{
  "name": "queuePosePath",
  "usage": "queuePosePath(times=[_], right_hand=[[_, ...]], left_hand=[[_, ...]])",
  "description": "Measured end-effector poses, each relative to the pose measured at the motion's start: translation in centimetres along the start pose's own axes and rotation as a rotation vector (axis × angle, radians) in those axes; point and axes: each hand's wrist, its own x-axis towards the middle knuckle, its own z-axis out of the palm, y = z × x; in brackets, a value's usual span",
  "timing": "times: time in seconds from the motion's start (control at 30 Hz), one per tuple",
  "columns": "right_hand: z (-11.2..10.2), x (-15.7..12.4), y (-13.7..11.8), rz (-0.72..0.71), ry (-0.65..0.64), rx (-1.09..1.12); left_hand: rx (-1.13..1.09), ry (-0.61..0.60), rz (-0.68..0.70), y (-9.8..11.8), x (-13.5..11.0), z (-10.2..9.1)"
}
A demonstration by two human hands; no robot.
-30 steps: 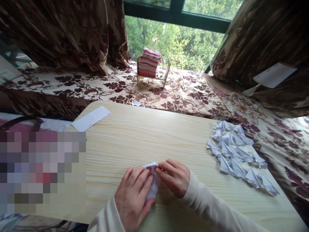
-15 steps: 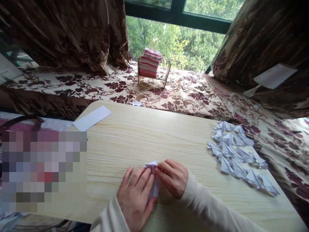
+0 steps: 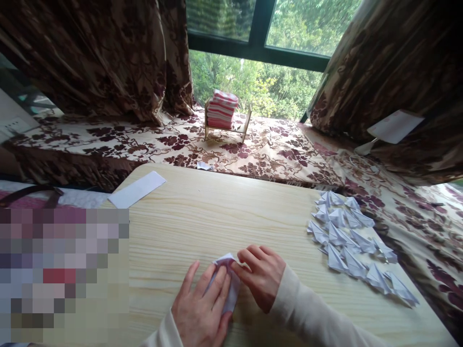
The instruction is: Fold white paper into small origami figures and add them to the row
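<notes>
A folded sheet of white paper [image 3: 231,291] lies on the table in front of me, its pointed end facing away. My left hand [image 3: 204,301] rests over it, fingers stretched out and pressing it to the table, with the thumb along its near edge. At the paper's upper right edge is my right hand [image 3: 263,274], its fingers curled and the index fingertip touching the fold. The right thumb is mostly hidden. Part of the paper is covered by my left fingers.
Several folded white paper pieces [image 3: 352,243] lie in rows at the table's right side. A flat white paper strip [image 3: 137,189] sits at the far left corner. Behind the wooden table [image 3: 202,212], a small rack holds folded striped cloths [image 3: 221,110]. A white lamp [image 3: 394,126] stands right.
My right hand has drawn slightly away from the paper's tip, and more of the paper shows between the hands. The whole view has shifted, so things appear lower.
</notes>
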Motion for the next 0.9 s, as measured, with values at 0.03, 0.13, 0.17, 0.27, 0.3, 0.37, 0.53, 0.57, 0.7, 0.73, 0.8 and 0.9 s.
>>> queuePosePath(times=[0.03, 0.13, 0.17, 0.27, 0.3, 0.37, 0.53, 0.57, 0.7, 0.73, 0.8, 0.9], right_hand=[[-0.3, -0.1, 0.1, 0.006, 0.012, 0.012], [-1.1, -0.7, 0.5, 0.112, 0.056, 0.104], [-1.1, -0.8, 0.5, 0.172, 0.078, 0.163], [-0.4, -0.8, 0.1, 0.370, 0.073, 0.346], [0.0, -0.6, -0.2, 0.433, 0.048, 0.371], [0.9, -0.1, -0.7, 0.524, -0.023, 0.356], [2.0, 0.9, -1.6, 0.532, -0.141, 0.183], [2.0, 0.9, -1.6, 0.528, -0.146, 0.158], [1.4, 0.3, -1.6, 0.553, -0.210, 0.114], [1.3, 0.1, -1.4, 0.566, -0.237, 0.113], [1.2, -0.3, -1.2, 0.578, -0.283, 0.128], [1.2, -0.6, -0.8, 0.559, -0.303, 0.183]], left_hand=[[0.002, 0.035, 0.010, -0.1, -0.1, 0.3], [0.013, 0.121, 0.017, -0.4, -0.2, 1.1], [0.015, 0.142, 0.020, -0.4, -0.2, 1.2], [0.005, 0.146, 0.020, -0.4, -0.2, 1.2], [-0.002, 0.122, 0.014, -0.3, -0.1, 1.0], [-0.017, 0.056, -0.003, -0.3, -0.1, 0.6], [-0.024, 0.056, 0.020, -0.1, 0.1, 0.2], [-0.020, 0.063, 0.026, 0.0, 0.1, 0.3], [-0.020, 0.077, 0.027, 0.3, 0.1, 0.5], [-0.027, 0.085, 0.027, 0.4, 0.2, 0.4], [-0.042, 0.095, 0.020, 0.6, 0.3, 0.3], [-0.062, 0.087, -0.002, 0.7, 0.4, 0.1]])
